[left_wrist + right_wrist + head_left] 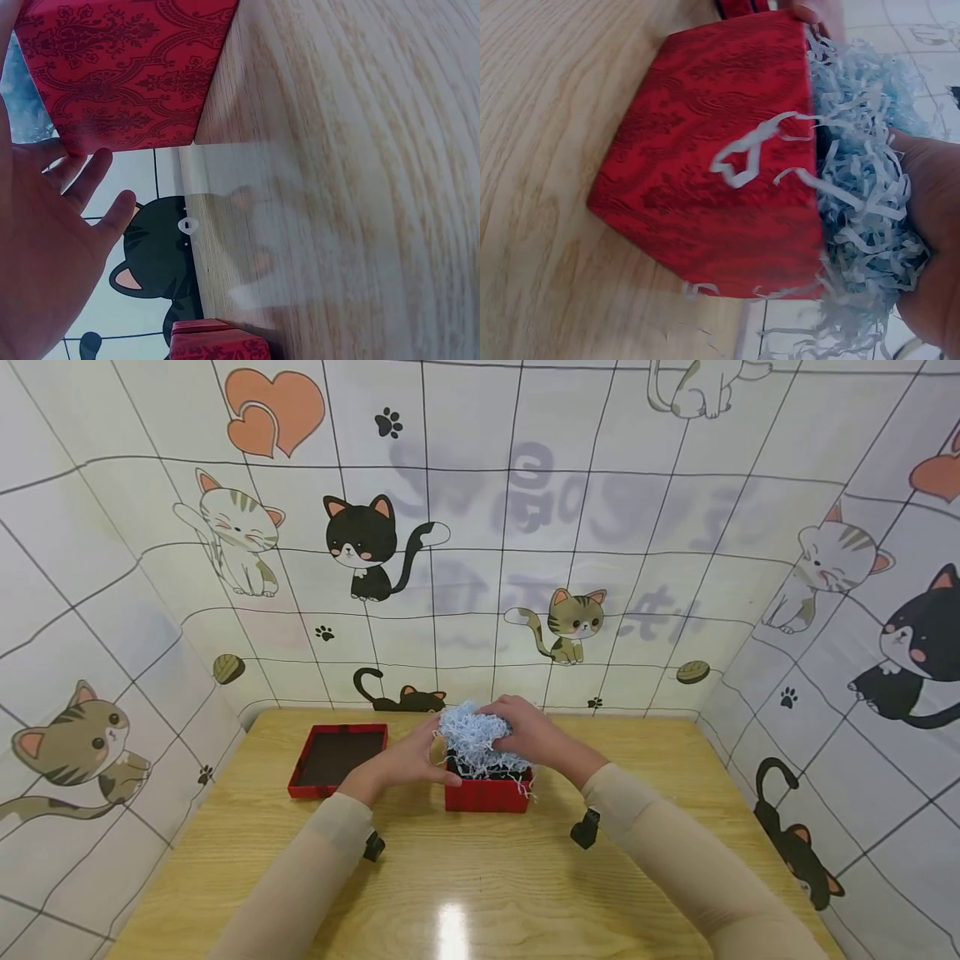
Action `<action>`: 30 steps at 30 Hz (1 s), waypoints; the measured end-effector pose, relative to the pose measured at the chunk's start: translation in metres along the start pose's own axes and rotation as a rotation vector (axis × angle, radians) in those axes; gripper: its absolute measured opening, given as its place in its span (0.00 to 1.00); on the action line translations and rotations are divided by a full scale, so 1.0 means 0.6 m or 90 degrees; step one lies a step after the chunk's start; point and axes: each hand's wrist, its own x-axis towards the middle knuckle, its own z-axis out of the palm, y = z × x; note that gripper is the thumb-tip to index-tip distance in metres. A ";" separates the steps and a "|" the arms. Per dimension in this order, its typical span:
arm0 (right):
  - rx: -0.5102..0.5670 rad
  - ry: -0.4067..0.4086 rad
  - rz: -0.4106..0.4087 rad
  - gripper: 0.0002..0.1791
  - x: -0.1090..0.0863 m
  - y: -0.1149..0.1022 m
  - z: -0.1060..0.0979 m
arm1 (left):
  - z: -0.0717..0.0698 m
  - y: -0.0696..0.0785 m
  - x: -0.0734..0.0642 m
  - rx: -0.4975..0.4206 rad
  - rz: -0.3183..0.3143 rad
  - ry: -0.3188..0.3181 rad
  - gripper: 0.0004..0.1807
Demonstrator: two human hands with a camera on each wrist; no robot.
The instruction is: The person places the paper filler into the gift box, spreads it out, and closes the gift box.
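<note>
A red patterned box stands on the table with a heap of pale blue shredded paper rising above its rim. My right hand grips the shredded paper from the right, its fingers partly buried in it. Loose strands hang over the box's side in the right wrist view. At the box's left side is my left hand, its thumb by the near rim and its fingers by the paper. In the left wrist view, the left fingers are spread and fairly straight at the box's edge.
A red lid or tray with a dark inside lies on the wooden table, left of the box. Cloth walls printed with cats close off the back and both sides. Strips of shredded paper dangle near the box's right corner.
</note>
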 end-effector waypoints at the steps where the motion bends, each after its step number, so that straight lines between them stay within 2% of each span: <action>1: -0.009 -0.014 0.006 0.33 0.004 0.000 0.005 | 0.000 0.000 0.000 -0.001 -0.001 -0.001 0.67; 5: -0.033 -0.052 0.013 0.34 0.016 -0.003 0.023 | -0.001 -0.001 0.000 -0.013 -0.004 -0.003 0.65; 11: -0.042 -0.067 0.013 0.35 0.028 -0.009 0.036 | -0.001 -0.005 0.002 -0.023 0.002 -0.001 0.64; 17: -0.030 -0.098 0.036 0.36 0.035 -0.015 0.044 | -0.002 -0.005 0.001 0.002 -0.026 -0.004 0.66; 24: -0.094 -0.145 0.086 0.39 0.041 -0.012 0.057 | -0.001 0.000 -0.004 0.024 -0.076 -0.006 0.73; 25: -0.094 -0.146 0.087 0.39 0.039 -0.014 0.054 | -0.001 0.000 -0.004 0.027 -0.076 -0.007 0.73; 30: -0.052 -0.127 0.063 0.41 0.027 -0.023 0.031 | -0.002 -0.004 0.000 0.007 -0.028 -0.003 0.65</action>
